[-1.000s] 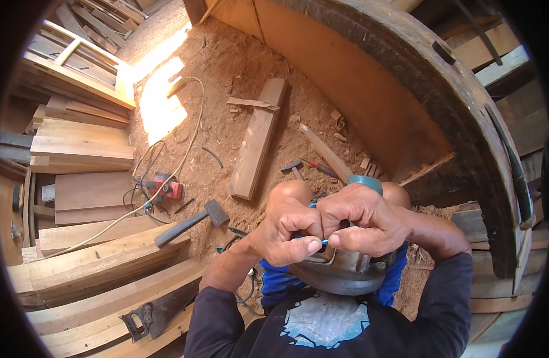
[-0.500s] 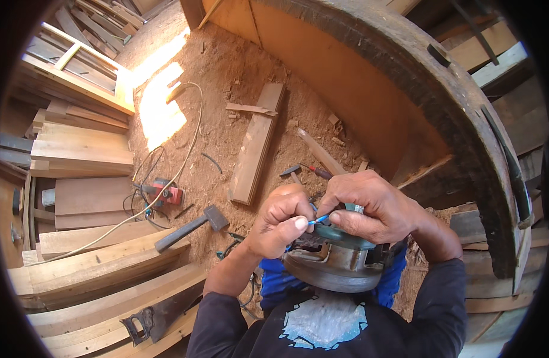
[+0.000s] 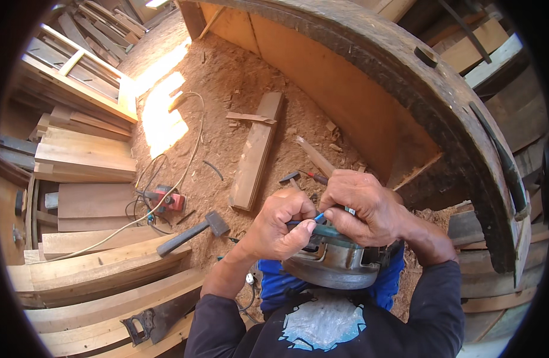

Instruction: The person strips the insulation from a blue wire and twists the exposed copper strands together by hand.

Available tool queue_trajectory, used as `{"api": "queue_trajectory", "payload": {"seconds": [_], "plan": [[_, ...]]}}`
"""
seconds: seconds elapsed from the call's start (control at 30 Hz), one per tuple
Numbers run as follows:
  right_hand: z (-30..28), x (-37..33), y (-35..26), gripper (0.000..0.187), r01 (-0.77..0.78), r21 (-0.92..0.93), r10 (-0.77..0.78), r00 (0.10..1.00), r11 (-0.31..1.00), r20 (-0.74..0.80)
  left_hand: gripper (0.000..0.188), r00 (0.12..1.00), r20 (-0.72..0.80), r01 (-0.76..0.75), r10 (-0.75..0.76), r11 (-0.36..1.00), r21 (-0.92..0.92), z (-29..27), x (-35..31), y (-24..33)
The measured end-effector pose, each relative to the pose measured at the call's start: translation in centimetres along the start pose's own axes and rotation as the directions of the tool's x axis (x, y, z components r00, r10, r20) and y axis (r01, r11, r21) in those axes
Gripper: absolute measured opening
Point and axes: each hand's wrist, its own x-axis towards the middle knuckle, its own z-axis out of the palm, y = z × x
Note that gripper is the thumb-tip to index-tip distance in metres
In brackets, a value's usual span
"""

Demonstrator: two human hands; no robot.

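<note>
Between my two hands runs a thin blue wire (image 3: 320,218). My left hand (image 3: 283,225) pinches it between thumb and forefinger, the other fingers curled. My right hand (image 3: 362,206) is closed on the other end, thumb pressed to the bent forefinger. Just below the hands, a power tool with a green body and a rounded metal guard (image 3: 331,273) rests in my lap, against blue trousers. Part of the tool is covered by my hands. Beyond my right hand, a red and dark hand tool (image 3: 315,176) lies on the floor.
A mallet (image 3: 194,234) lies partly on stacked boards to the left, near a handsaw (image 3: 155,322). A red power tool (image 3: 167,198) and cords sit on the sawdust. Ahead lies a plank stack (image 3: 256,152). A large curved wooden structure (image 3: 399,65) arches around the right.
Both hands stay on the wire, and its visible piece between them is now tilted more steeply. The view has shifted slightly, and a white plug has come into sight beside my left forearm.
</note>
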Motion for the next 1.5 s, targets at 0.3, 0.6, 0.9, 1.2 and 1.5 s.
{"api": "queue_trajectory", "payload": {"seconds": [0.3, 0.6, 0.9, 1.2, 1.5], "plan": [[0.4, -0.3, 0.5, 0.004, -0.034, 0.077, 0.034, 0.999, 0.996, 0.002, 0.012, 0.996, 0.069, -0.053, 0.056, 0.998, -0.036, -0.1, 0.2, -1.4], [-2.6, -0.5, -1.6, 0.019, -0.255, -0.169, 0.205, 0.941, 0.952, -0.268, 0.021, 0.994, -0.097, -0.013, -0.045, 0.85, -0.527, 0.3, -0.8, -1.7], [0.2, 0.0, -0.7, 0.031, 0.134, -0.35, -0.11, 0.99, 0.927, 0.089, 0.017, 0.99, -0.015, 0.122, -0.141, 0.905, -0.408, 0.5, -0.5, -0.7], [0.0, 0.6, 0.1, 0.022, 0.163, -0.302, -0.144, 0.986, 0.939, 0.083, 0.021, 0.997, -0.012, 0.077, -0.079, 0.985, -0.152, 0.9, 0.3, -1.6], [0.0, 0.6, 0.6, 0.022, 0.153, -0.25, -0.141, 0.988, 0.956, 0.067, 0.021, 0.997, 0.026, -0.075, 0.078, 0.992, -0.104, 0.5, 0.8, -2.6]]}}
